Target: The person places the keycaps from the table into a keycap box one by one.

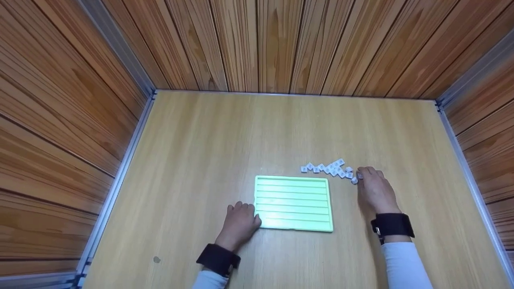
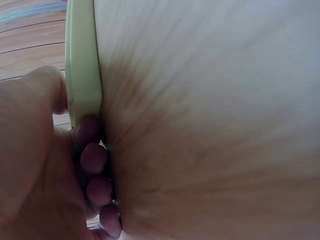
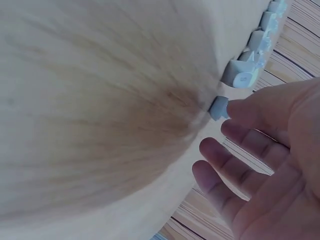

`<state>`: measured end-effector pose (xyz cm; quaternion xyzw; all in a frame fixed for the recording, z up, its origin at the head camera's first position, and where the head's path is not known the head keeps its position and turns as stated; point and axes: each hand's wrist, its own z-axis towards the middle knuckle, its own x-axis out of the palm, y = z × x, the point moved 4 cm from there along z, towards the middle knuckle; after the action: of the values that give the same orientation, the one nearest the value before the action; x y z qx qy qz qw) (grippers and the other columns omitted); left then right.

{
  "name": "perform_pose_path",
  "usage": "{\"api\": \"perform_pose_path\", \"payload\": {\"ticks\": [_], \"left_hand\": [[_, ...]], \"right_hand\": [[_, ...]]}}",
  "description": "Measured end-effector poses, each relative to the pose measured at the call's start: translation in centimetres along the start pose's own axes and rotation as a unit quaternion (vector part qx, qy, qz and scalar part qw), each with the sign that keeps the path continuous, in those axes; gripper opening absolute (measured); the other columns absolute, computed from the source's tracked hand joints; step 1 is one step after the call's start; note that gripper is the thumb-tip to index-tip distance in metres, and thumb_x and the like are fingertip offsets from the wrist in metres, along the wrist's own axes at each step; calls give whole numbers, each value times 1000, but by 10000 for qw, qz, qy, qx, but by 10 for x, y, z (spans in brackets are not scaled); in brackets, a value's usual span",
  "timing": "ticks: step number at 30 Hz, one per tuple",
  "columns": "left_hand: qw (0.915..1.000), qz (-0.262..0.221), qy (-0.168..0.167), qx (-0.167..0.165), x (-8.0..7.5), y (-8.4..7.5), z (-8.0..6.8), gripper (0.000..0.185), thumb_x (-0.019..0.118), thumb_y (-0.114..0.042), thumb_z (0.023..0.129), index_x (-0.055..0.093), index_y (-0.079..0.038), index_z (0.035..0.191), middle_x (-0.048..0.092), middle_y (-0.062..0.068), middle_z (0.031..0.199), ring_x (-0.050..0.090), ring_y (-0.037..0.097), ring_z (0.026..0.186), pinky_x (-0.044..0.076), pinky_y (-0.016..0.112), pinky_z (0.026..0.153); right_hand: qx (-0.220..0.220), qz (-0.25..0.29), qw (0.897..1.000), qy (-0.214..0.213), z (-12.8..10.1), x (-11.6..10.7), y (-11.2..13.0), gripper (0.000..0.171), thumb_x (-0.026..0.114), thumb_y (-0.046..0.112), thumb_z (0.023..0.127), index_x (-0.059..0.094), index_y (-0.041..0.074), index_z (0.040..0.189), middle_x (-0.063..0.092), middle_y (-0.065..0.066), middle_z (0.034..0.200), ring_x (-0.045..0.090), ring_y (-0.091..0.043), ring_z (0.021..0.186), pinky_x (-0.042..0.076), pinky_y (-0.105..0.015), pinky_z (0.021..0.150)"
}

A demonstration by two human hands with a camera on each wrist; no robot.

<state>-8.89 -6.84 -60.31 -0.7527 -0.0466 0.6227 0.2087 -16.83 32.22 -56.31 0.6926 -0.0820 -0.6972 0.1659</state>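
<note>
A flat light-green tray (image 1: 292,202) with several raised ridges across it lies on the table. My left hand (image 1: 240,222) grips its near left corner; in the left wrist view the thumb is on one side of the tray's edge (image 2: 84,65) and the curled fingers are by the table. Beyond the tray's far right corner, small white blocks (image 1: 333,168) with printed marks lie in an uneven row. At the right end of that row, my right hand (image 1: 376,190) pinches one small block (image 3: 218,108) between thumb and index finger, its other fingers spread loosely.
Wood-plank walls (image 1: 277,48) rise behind and at both sides of the wooden table (image 1: 225,136), with grey metal strips (image 1: 120,172) along its edges. A small dark spot (image 1: 156,259) marks the surface at the near left. Another block (image 3: 239,74) sits close beside the pinched one.
</note>
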Motion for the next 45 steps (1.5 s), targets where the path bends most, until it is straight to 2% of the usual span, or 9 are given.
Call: {"api": "perform_pose_path", "payload": {"ticks": [7, 14, 18, 23, 27, 31, 38, 45], "left_hand": [[9998, -65, 158, -91, 1, -1, -1, 26, 53, -30, 92, 54, -10, 76, 42, 1, 67, 35, 21, 70, 29, 38, 71], [9998, -166, 103, -34, 2, -1, -2, 24, 53, -30, 91, 52, -12, 75, 41, -1, 67, 36, 20, 69, 28, 38, 71], [9999, -140, 83, -7, 1, -1, -3, 24, 53, -30, 91, 53, -12, 76, 42, -1, 68, 35, 20, 70, 28, 37, 70], [9999, -106, 110, -34, 0, -1, -2, 24, 53, -30, 91, 55, -10, 77, 43, 0, 68, 35, 20, 70, 28, 38, 70], [9998, -149, 116, -69, 0, 0, -2, 25, 52, -30, 91, 55, -11, 76, 43, 0, 67, 35, 20, 69, 27, 37, 70], [9998, -159, 128, -68, 0, 1, -1, 25, 52, -30, 91, 54, -11, 75, 43, 0, 67, 35, 20, 69, 28, 37, 70], [9999, -35, 119, -64, 0, 1, 0, 26, 53, -32, 92, 56, -11, 78, 44, 0, 68, 37, 20, 70, 30, 38, 72], [9999, -81, 62, -26, 0, 1, 0, 25, 54, -31, 91, 55, -11, 77, 44, -1, 69, 37, 20, 70, 30, 38, 71]], "right_hand": [[-116, -11, 9999, -82, 2, 6, -4, 28, 54, -5, 96, 61, -8, 123, 61, -25, 116, 55, -43, 104, 47, -55, 84], [-119, 74, 9996, -230, 5, 8, -8, 20, 56, -9, 92, 68, -7, 108, 63, -22, 105, 57, -40, 96, 48, -53, 78], [-223, 176, 9985, -470, 4, 6, -7, 16, 58, -10, 90, 69, -7, 101, 63, -22, 98, 58, -40, 93, 49, -53, 75], [-258, 258, 9964, -761, 2, 1, -4, 13, 61, -7, 91, 67, -10, 101, 64, -25, 95, 61, -43, 92, 51, -54, 76], [-168, 327, 9960, -810, 1, -3, 2, 17, 65, -3, 89, 66, -13, 103, 64, -28, 94, 63, -43, 89, 52, -53, 75], [17, 506, 9960, -734, 1, -5, 10, 22, 67, -2, 87, 64, -12, 107, 64, -27, 96, 64, -40, 88, 53, -52, 75], [447, 1169, 9915, -370, 2, -2, 30, 25, 62, 0, 88, 61, -7, 113, 62, -23, 104, 63, -36, 95, 52, -48, 81], [360, 1816, 9827, -71, 1, 6, 51, 30, 62, -1, 87, 60, -3, 117, 62, -21, 108, 64, -36, 99, 52, -49, 88]]}}
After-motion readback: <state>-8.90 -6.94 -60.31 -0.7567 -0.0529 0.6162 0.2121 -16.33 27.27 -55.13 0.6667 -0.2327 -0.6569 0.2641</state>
